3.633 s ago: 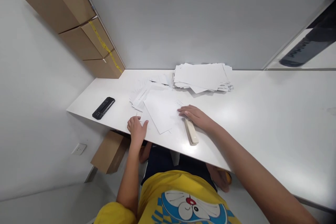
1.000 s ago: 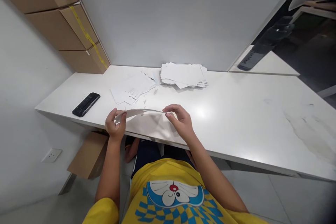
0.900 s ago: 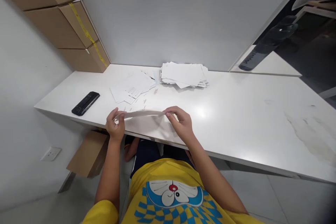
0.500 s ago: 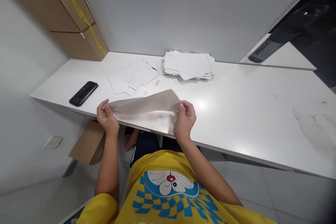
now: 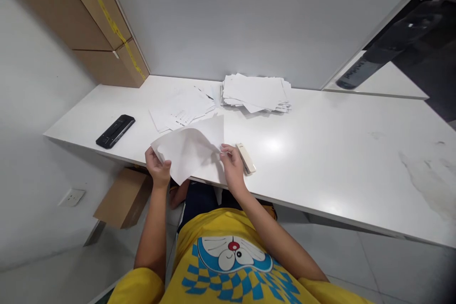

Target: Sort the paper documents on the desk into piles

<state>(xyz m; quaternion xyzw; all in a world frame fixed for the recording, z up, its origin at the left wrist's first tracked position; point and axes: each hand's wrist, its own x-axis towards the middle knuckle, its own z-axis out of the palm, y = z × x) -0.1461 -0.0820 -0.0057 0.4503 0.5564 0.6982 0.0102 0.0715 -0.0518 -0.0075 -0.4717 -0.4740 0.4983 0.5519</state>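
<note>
A sheet of white paper point(image 5: 194, 147), bent and curling, spans the gap between my hands above the desk's front edge. My left hand point(image 5: 157, 168) is closed on its left side, thumb in front. At the right side, the fingers of my right hand point(image 5: 232, 166) pinch the paper's edge. Just right of that hand a cream stapler point(image 5: 245, 158) lies on the desk, apart from the paper. Behind the sheet are loose printed papers point(image 5: 178, 109), partly covered by it.
A thick paper stack point(image 5: 256, 92) sits against the back panel. On the left lies a black phone point(image 5: 116, 131). Cardboard boxes point(image 5: 107, 64) stand at the back left, and another box point(image 5: 123, 197) is under the desk point(image 5: 320, 152). A dark bottle point(image 5: 359, 73) shows at the right.
My hands have come closer together, the right one moving left and the left one slightly right. The paper now bows and twists between them. The stapler has come into sight.
</note>
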